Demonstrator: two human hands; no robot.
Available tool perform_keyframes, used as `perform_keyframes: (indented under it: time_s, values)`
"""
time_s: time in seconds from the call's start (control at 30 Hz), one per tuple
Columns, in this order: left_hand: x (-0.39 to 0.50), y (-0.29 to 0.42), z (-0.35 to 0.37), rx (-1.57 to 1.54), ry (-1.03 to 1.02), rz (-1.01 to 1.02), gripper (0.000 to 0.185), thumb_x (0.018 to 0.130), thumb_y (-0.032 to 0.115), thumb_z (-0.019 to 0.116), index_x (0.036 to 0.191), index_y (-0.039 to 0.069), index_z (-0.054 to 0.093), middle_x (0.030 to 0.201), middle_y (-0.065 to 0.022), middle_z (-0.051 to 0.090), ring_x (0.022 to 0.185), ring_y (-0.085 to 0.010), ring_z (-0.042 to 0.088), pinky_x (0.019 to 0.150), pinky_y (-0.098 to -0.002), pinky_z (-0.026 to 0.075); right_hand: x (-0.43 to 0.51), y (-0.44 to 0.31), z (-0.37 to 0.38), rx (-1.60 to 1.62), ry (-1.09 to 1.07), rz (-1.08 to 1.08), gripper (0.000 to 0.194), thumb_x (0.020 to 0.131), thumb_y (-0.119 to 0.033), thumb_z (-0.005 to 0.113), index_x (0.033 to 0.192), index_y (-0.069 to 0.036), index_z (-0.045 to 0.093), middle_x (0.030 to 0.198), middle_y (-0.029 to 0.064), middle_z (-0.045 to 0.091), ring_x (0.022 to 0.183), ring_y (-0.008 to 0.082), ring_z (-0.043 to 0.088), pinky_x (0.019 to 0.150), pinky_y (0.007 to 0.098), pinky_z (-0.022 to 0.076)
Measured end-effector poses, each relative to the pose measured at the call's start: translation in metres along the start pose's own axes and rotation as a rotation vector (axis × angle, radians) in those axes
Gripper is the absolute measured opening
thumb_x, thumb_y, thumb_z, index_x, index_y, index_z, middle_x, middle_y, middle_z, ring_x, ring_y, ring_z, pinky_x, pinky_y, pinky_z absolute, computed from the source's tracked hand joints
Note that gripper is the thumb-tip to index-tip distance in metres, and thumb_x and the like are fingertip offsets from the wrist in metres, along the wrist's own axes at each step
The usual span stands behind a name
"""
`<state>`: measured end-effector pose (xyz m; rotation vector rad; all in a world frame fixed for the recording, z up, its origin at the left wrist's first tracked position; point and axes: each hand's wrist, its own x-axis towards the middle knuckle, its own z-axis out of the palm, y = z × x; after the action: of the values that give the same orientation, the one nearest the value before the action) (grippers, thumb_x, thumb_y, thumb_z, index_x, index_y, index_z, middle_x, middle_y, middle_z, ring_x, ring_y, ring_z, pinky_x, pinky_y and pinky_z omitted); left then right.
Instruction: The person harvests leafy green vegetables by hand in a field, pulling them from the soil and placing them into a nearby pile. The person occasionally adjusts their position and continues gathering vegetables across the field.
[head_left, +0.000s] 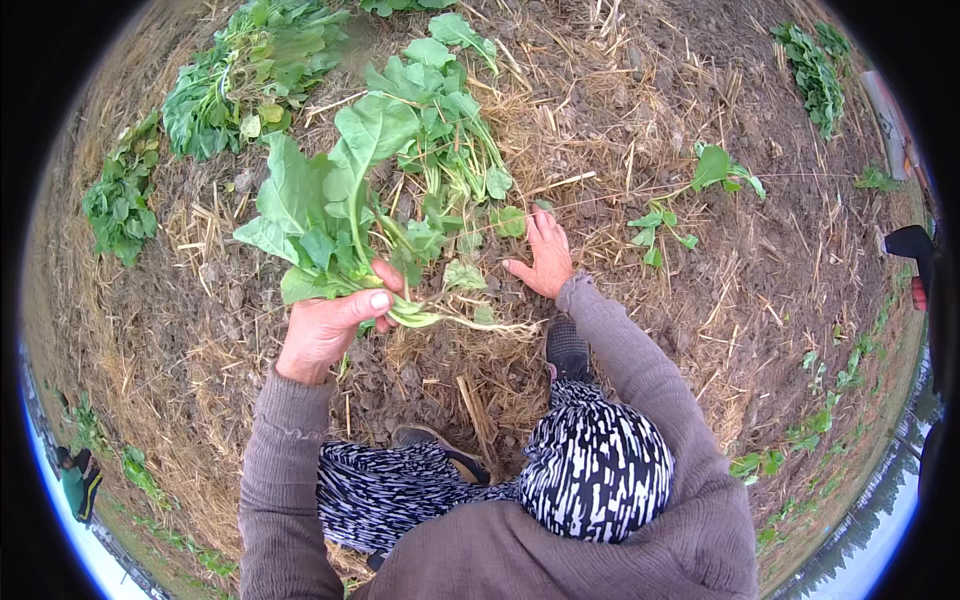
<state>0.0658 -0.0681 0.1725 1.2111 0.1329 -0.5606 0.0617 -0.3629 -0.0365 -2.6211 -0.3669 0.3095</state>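
My left hand (330, 326) grips a small bunch of leafy green plants (319, 206) by the lower stems. Their leaves fan upward, and pale thin roots (491, 325) trail to the right. My right hand (547, 255) is low over the straw-strewn soil, its fingers spread and nothing held in it. Near its fingertips lie a loose round leaf (508, 221) and a smaller leaf partly behind the fingers. Just beyond, a loose heap of uprooted greens (450, 112) rests on the ground, stems towards me. A withered leaf (463, 276) lies between my hands.
A large bundle of greens (202, 105) with a pale tie lies at upper left, a smaller heap (120, 202) beside it. More greens (814, 79) lie at upper right. Small plants (716, 169) stand to the right. Another person (75, 484) is far off at lower left.
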Motion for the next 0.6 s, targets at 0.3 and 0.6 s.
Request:
perform_keyframes:
  time_s: [0.3, 0.6]
  values:
    - [0.085, -0.056, 0.079, 0.66, 0.009, 0.37, 0.021, 0.08, -0.003, 0.066, 0.098, 0.002, 0.058, 0.093, -0.0015, 0.061, 0.083, -0.0077, 0.055, 0.073, -0.0235, 0.046, -0.079, -0.031, -0.029, 0.582, -0.54, -0.057, 0.068, 0.081, -0.042, 0.06, 0.134, -0.006, 0.039, 0.121, 0.0204, 0.055, 0.096, 0.0343, 0.061, 0.082, 0.0384, 0.0494]
    - [0.101, -0.067, 0.081, -0.022, 0.272, 0.093, 0.01, 0.088, 0.011, 0.057, 0.091, 0.001, 0.057, 0.066, -0.0037, 0.059, 0.048, -0.0091, 0.052, 0.042, -0.0185, 0.039, 0.019, 0.009, -0.023, -0.044, -0.477, 0.126, 0.073, 0.068, -0.051, 0.066, 0.112, 0.006, 0.051, 0.097, 0.0257, 0.062, 0.09, 0.0373, 0.062, 0.08, 0.0419, 0.0502]
